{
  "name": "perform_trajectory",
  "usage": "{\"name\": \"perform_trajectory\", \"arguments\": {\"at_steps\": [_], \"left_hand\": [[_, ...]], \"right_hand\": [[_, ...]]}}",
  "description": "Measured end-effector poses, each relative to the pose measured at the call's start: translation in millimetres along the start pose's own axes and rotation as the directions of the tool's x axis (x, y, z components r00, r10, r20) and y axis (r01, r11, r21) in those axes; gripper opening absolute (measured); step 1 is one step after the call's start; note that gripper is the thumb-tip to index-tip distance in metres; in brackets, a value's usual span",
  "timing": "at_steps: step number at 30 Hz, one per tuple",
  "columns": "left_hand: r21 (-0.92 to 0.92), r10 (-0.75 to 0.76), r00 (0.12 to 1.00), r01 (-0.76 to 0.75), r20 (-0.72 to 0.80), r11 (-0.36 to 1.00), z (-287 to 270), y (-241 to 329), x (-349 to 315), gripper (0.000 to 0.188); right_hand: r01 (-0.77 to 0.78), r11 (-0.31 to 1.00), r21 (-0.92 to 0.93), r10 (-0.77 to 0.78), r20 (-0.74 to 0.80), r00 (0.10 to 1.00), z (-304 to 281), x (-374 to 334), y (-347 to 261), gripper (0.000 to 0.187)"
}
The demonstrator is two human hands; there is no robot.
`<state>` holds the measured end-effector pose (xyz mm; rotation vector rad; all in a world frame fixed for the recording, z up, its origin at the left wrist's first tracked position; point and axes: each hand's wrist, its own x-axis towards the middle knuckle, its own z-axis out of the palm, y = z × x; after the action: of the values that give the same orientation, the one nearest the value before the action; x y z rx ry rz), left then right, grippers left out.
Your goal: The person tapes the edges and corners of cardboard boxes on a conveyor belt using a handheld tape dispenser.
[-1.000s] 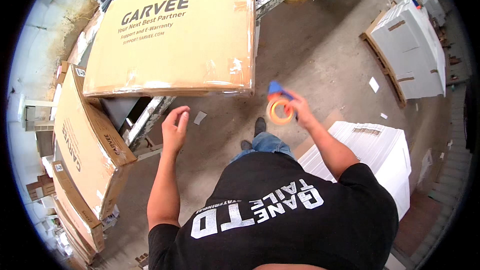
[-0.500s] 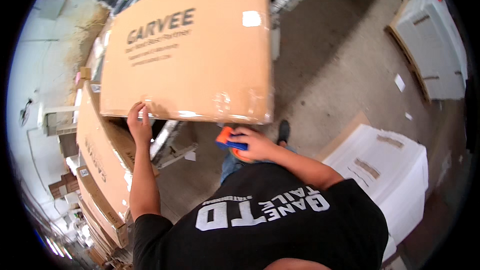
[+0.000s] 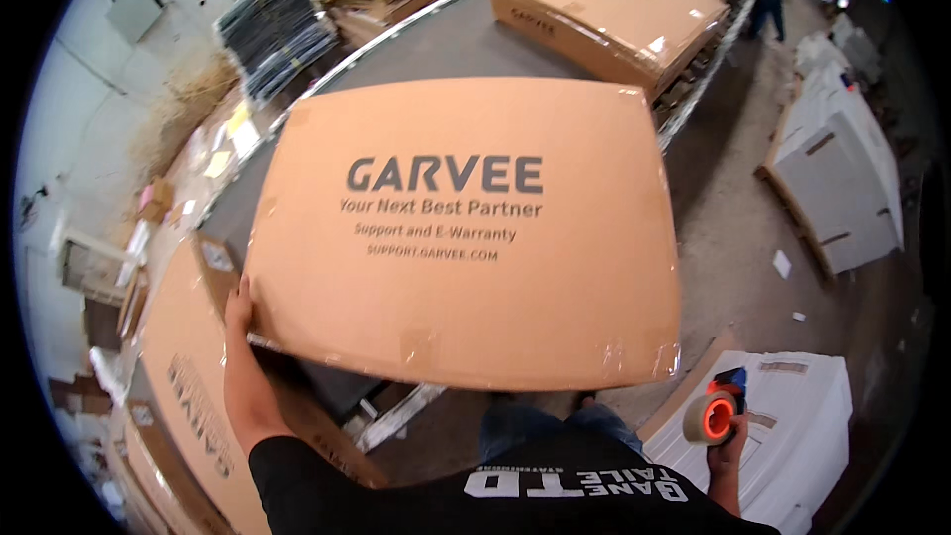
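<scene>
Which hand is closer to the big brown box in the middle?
Left. The left hand touches the big brown box at its left edge. The right hand is apart, past the lower right corner, a tape dispenser in its grip.

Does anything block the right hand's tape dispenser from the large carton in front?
Nothing visible does. The right hand holds the tape dispenser just beyond the near right corner of the carton; the white stack shows behind the dispenser, not between them.

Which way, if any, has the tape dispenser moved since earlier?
Yes, rightward: the tape dispenser was left of the white stack; now it overlaps that stack in view.
</scene>
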<state>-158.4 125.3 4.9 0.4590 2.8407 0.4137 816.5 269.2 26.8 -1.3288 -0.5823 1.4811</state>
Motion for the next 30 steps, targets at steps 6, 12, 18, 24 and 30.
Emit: {"name": "perform_trajectory", "arguments": {"at_steps": [6, 12, 18, 24, 30], "left_hand": [[0.109, -0.113, 0.985, 0.127, -0.133, 0.986, 19, 101, -47, 0.095], [0.093, -0.225, 0.958, 0.244, -0.177, 0.965, 24, 68, -93, 0.094], [0.073, -0.429, 0.850, 0.470, -0.305, 0.879, 40, 43, -239, 0.098], [-0.064, -0.655, 0.704, 0.666, -0.274, 0.743, 93, 49, -419, 0.100], [-0.103, -0.892, 0.391, 0.901, -0.226, 0.421, 151, 87, -577, 0.110]], "right_hand": [[0.244, 0.970, -0.014, -0.244, -0.052, 0.968, 75, 15, -10, 0.065], [0.466, 0.883, 0.063, -0.470, 0.111, 0.876, 128, 72, -63, 0.061], [0.293, 0.918, 0.267, -0.337, 0.137, 0.931, 87, 193, -35, 0.053], [0.416, 0.893, 0.172, -0.450, 0.355, 0.819, 131, 309, -95, 0.067], [0.628, 0.778, 0.030, -0.548, 0.521, 0.655, 189, 424, -102, 0.072]]}}
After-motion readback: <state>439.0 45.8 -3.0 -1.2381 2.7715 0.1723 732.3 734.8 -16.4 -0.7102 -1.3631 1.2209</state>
